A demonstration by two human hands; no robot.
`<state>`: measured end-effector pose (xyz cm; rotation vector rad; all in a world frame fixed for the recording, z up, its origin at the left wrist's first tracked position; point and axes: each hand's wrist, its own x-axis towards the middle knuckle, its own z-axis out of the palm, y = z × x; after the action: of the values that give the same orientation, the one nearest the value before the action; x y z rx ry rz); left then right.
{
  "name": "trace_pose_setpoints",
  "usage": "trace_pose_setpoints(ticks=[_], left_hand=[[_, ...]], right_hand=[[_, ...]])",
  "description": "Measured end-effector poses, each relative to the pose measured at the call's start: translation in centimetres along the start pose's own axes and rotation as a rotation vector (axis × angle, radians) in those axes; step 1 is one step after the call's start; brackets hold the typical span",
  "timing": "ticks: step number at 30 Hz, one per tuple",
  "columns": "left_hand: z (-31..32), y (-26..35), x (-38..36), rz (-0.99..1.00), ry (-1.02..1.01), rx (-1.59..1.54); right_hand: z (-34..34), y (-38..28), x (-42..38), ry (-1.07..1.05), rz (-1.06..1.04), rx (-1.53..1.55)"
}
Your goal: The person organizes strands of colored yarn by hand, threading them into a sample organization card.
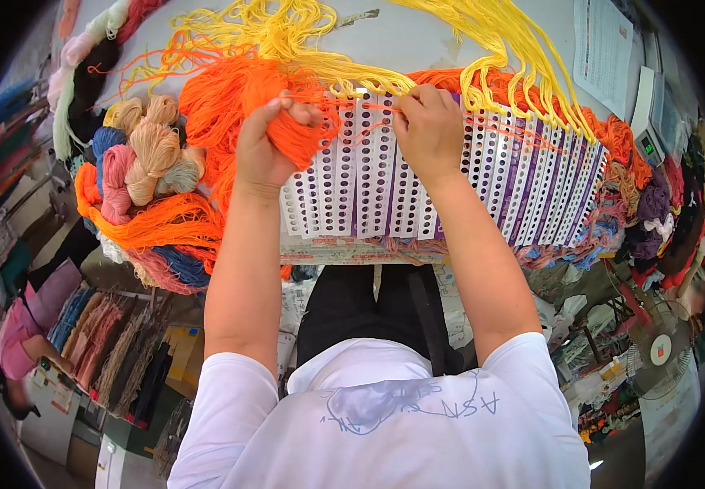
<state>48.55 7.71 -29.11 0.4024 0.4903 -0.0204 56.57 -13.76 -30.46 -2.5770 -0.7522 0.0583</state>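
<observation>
- Several skeins of yarn (136, 155) in tan, pink and blue lie heaped at the left edge of the tabletop (417, 37), with loose orange yarn draped below them.
- One person in a pink top (30, 314) is far down at the left, well apart from the work.
- The left hand (267, 147) is closed in a fist around a bundle of orange yarn (295, 134), holding it just above the left end of the cards.
- A larger mass of orange strands (222, 94) spreads up and left from that fist, touching the bundle.
- A row of white and purple cards (368, 187) with punched holes lies side by side along the near edge of the tabletop, fanning out to the right.
- The right hand (427, 134) rests on the cards, its fingertips pressed together and pinching a thin orange strand (377, 107) at the top of one card.
- Many yellow strands (491, 49) hang over the upper edge of the cards, from the middle to the right.
- One sheet of paper (601, 49) lies at the upper right, with a small scale (644, 114) just beside it.
</observation>
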Motion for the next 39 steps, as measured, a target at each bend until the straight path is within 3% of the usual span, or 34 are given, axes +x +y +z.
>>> trace_pose_setpoints(ticks=[2, 5, 6, 8, 9, 10, 12, 14, 16, 20, 23, 25, 27, 28, 30, 34, 36, 39], left_hand=[[2.7, -1.2, -0.3, -0.007, 0.121, 0.142], [2.6, -3.5, 1.4, -0.075, -0.062, 0.572], [2.3, -4.4, 1.7, -0.076, -0.061, 0.570], [2.1, -5.4, 2.2, -0.028, 0.005, 0.924], [1.1, -6.0, 2.5, 0.102, 0.018, 0.977], [0.9, -5.6, 2.4, 0.099, 0.015, 0.978], [0.3, -3.2, 1.7, 0.266, 0.192, 0.943], [2.4, 1.9, -0.2, 0.255, 0.445, 0.946], [0.5, 8.2, -1.6, 0.266, 0.511, 0.842], [1.9, 16.2, -2.2, 0.376, 0.374, 0.783], [2.6, 21.9, -1.6, 0.506, 0.339, 0.536], [3.1, 23.4, -1.5, 0.550, 0.379, 0.627], [3.6, 23.0, -1.7, 0.794, 0.533, 1.109], [4.1, 22.2, -2.1, 0.816, 0.540, 1.139], [6.4, 18.8, -3.6, 0.676, 0.462, 1.056], [11.0, 11.0, -6.6, 0.105, 0.228, 0.655], [11.8, 8.1, -7.4, 0.018, 0.100, 0.469], [12.2, 6.4, -8.2, -0.043, 0.091, 0.318]], right_hand=[[-0.8, -0.4, 0.2, 0.065, -0.055, 0.024], [-1.4, -1.3, 0.1, 0.112, -0.133, 0.114], [-1.5, -1.8, 0.0, 0.044, -0.105, 0.212], [-1.4, -2.0, 0.0, -0.023, -0.075, 0.308], [-0.9, -1.7, 0.1, -0.069, -0.035, 0.342], [-0.3, -1.4, 0.2, -0.115, 0.007, 0.378], [1.1, 0.0, 0.3, -0.194, 0.084, 0.334], [0.7, 0.1, 0.9, -0.368, 0.188, 0.252], [1.1, -0.1, 0.9, -0.383, 0.222, 0.216], [1.7, -0.1, 1.1, -0.369, 0.249, 0.220], [2.0, -0.5, 1.0, -0.346, 0.273, 0.216], [1.9, -0.5, 0.9, -0.336, 0.280, 0.215], [1.8, -0.5, 0.6, -0.268, 0.242, 0.228], [1.7, -0.5, 0.2, -0.201, 0.196, 0.285], [0.7, -1.7, -0.4, -0.058, 0.149, 0.396], [-6.6, -9.9, 1.3, -0.004, 0.244, 0.802], [-8.8, -12.8, 2.0, 0.014, 0.126, 0.903], [-9.9, -14.5, 2.2, 0.018, -0.001, 0.921]])
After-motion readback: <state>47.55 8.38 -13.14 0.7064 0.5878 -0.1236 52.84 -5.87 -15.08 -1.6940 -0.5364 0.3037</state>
